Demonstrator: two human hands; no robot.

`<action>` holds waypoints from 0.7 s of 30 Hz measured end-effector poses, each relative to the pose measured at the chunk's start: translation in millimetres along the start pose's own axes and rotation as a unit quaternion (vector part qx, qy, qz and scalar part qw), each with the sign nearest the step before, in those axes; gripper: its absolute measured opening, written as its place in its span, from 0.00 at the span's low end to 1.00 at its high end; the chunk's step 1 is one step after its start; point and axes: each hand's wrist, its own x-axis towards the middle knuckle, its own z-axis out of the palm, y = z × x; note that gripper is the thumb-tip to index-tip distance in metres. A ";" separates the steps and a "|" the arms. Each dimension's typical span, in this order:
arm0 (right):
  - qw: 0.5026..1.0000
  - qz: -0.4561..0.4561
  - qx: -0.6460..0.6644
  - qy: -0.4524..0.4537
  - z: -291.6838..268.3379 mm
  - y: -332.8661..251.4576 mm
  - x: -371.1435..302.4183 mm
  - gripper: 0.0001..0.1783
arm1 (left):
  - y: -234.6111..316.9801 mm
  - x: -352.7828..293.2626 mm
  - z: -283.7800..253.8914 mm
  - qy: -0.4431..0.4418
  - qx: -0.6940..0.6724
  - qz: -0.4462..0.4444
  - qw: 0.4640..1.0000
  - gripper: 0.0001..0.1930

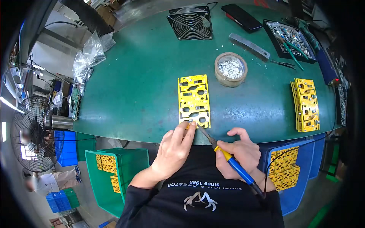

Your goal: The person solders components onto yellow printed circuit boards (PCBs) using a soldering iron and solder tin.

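A yellow circuit board panel [194, 99] lies on the green table [140, 87] near its front edge. My left hand [174, 150] rests at the panel's near edge, its fingertips pinched on something small and orange that I cannot make out. My right hand [238, 152] grips a soldering iron [232, 161] with a blue and yellow handle. Its metal tip points up-left to the panel's lower right corner, right beside my left fingertips.
A stack of yellow panels [306, 104] lies at the table's right. A round tub of metal bits [230, 69], a black tray [291, 37], a metal bar [249, 45], a phone [241, 17] and a small fan [190, 22] sit farther back. Green [114, 171] and blue [289, 167] bins hold more panels below.
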 end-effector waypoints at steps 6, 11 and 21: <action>1.000 0.016 -0.007 0.015 -7.2 -0.2 1.0 0.11 | -1.4 -0.3 -0.5 0.002 -0.012 -0.002 1.000 0.34; 0.999 0.025 -0.012 0.025 -13.8 2.9 0.2 0.11 | 0.8 2.6 0.3 0.005 -0.020 -0.007 1.000 0.30; 0.993 0.032 -0.058 0.096 -26.8 11.4 3.8 0.13 | 18.5 17.5 -6.6 -0.011 -0.272 0.040 0.962 0.16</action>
